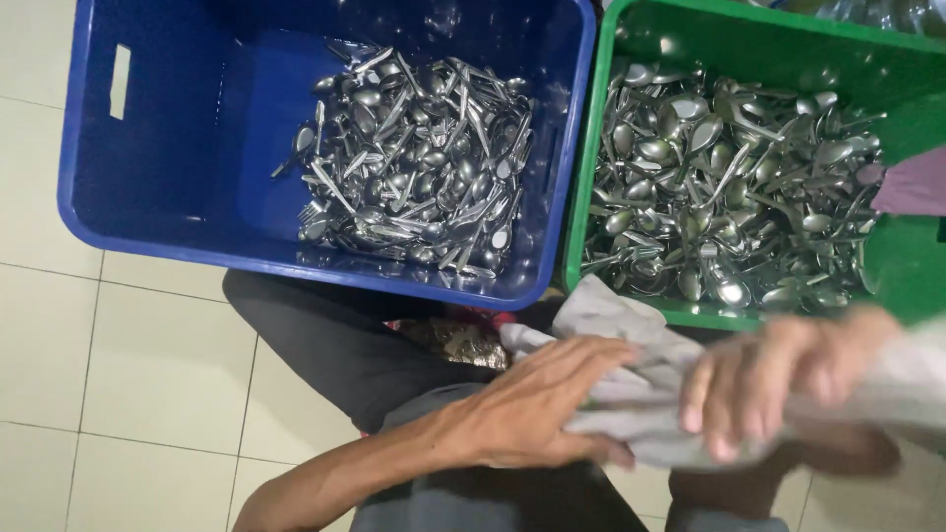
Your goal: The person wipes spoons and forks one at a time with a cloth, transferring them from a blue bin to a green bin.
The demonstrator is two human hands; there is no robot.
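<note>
Pale floor tiles [158, 365] are lying bare along the left side and below the near wall of the blue crate [187, 148], giving open room there, while on the right the blue crate and the green crate [916, 266] are standing side by side with their walls touching or nearly so. Just below the near rims of both crates, over the person's lap, a grey-white cloth [621, 320] is being held; it is looking crumpled and soft, bunched into folds, with one corner rising toward the green crate's near rim. The left hand [537, 409] is lying flat and mostly open, fingers stretched across the cloth and pressing on it. The right hand [778, 379] is blurred, fingers curling down around the cloth's right part, gripping it. Inside the blue crate a heap of steel spoons and forks [414, 158] is piling against the right wall, leaving the left half of its bottom bare. Inside the green crate a wider heap of steel spoons [719, 187] is covering most of the bottom.
</note>
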